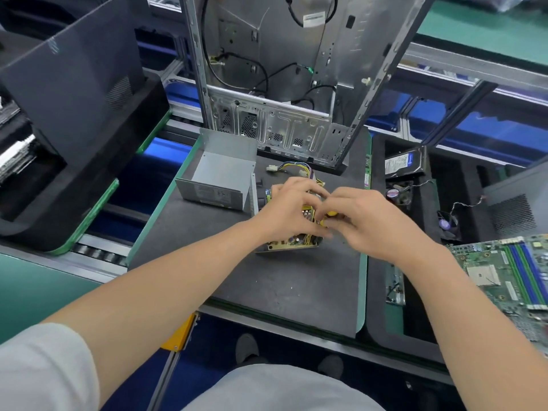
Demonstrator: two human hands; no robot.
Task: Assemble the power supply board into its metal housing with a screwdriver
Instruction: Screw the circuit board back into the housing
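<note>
Your left hand fingers curl on the board; your right hand fingers pinch a yellow tool. The housing beside the board looks empty, so fitting is left.

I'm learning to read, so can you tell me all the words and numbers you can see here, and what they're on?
Nothing here can be read; every print is too small or blurred.
Sticker on the metal housing: too blurred.
White tag up top: too blurred.
Label on the hard drive: too blurred.
Round sticker on the fan: too small.
</note>
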